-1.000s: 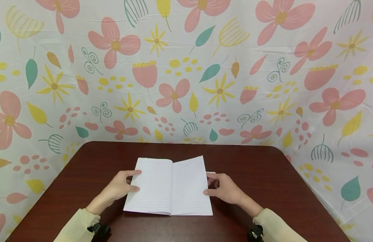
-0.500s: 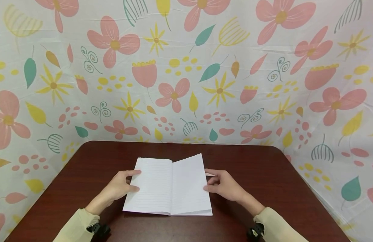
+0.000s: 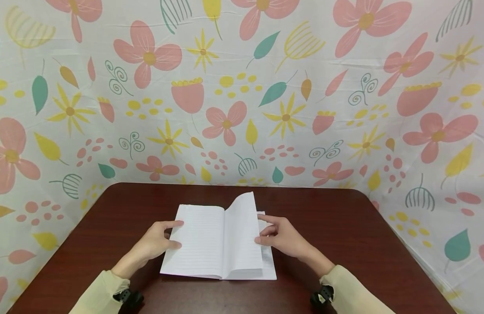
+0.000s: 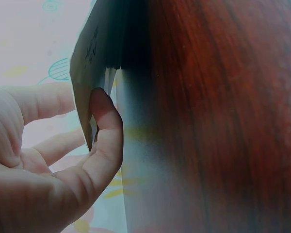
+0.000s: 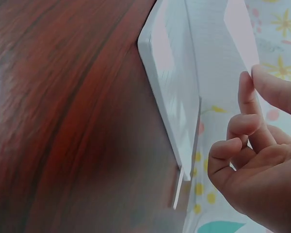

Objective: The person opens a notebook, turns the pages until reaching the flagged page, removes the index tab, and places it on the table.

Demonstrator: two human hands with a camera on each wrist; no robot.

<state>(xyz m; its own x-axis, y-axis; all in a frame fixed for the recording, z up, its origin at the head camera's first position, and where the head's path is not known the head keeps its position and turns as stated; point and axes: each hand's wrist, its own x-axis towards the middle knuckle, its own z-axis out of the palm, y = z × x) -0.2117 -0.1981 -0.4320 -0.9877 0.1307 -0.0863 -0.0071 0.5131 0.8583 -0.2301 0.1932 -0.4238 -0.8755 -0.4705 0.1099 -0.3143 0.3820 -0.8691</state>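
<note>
An open notebook (image 3: pixel 200 248) with ruled white pages lies in the head view, near the middle of the table. My left hand (image 3: pixel 153 240) grips its left edge, thumb on the page. In the left wrist view fingers curl around the edge of the cover (image 4: pixel 87 63), which bears dark marks. Over the right half, my right hand (image 3: pixel 285 237) pinches the outer edge of a page (image 3: pixel 243 235), which bows upward and leans left. The right wrist view shows that page (image 5: pixel 238 29) between thumb and forefinger, apart from the page stack (image 5: pixel 172 97) below.
A dark reddish-brown wooden table (image 3: pixel 344 226) carries the notebook. Behind and beside it hangs a white cloth (image 3: pixel 226 165) printed with flowers and leaves. In the right wrist view a thin pale strip (image 5: pixel 178 189) juts past the notebook's corner.
My right hand has moved left with the pinched page, which has lifted and curved, uncovering the pages beneath at the right. The left hand stays in place on the left edge.
</note>
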